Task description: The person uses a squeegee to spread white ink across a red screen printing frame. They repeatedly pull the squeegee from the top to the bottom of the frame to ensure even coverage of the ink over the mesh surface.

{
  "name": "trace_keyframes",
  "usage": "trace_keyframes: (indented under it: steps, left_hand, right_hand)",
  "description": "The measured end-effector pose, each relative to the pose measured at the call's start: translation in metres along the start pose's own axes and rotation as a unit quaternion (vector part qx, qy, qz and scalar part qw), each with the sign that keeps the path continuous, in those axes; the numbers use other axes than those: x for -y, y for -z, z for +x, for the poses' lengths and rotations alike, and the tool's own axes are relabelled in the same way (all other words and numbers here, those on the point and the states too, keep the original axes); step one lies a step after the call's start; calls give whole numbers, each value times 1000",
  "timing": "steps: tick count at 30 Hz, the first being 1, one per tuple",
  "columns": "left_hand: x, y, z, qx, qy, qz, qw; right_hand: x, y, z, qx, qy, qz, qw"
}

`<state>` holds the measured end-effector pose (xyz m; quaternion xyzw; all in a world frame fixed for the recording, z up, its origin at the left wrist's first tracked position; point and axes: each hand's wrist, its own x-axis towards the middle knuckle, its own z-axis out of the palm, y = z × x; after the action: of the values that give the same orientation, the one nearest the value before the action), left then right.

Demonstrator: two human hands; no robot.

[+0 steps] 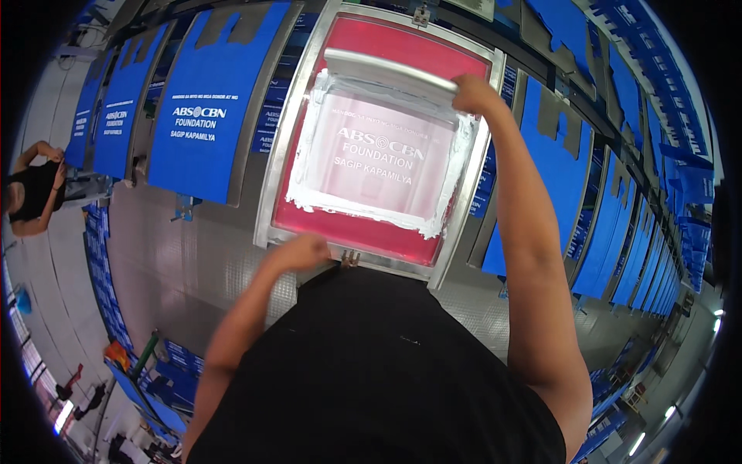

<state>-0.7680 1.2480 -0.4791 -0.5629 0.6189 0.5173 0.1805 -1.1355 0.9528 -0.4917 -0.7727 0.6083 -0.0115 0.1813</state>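
Note:
A screen printing frame (272, 185) with a pale metal border and red mesh margins lies in front of me. White ink (309, 143) rings its pale window, through which white lettering shows. Across the far part of the window lies a long pale squeegee (390, 70). My right hand (474, 95) is closed round the squeegee's right end. Down at the frame's near edge, left of a small metal clamp (350, 259), my left hand (308, 251) is curled against the border. It is slightly blurred, and its fingertips are partly hidden.
Printed blue sheets (212, 108) lie on boards in a row to the left, and more blue sheets (541, 185) run along the right. Dark rails cross behind the frame. Another person (35, 189) in a dark top stands at the far left.

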Motion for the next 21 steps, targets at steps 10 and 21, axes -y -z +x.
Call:
trace_keyframes:
  steps: [10, 21]
  left_hand:
    - [11, -97, -9, -3, -84, -357, 930]
    - [-5, -92, -21, 11, -93, -349, 933]
  right_hand:
    - [73, 13, 4, -32, 31, 26, 999]
    - [164, -59, -231, -55, 25, 25, 998]
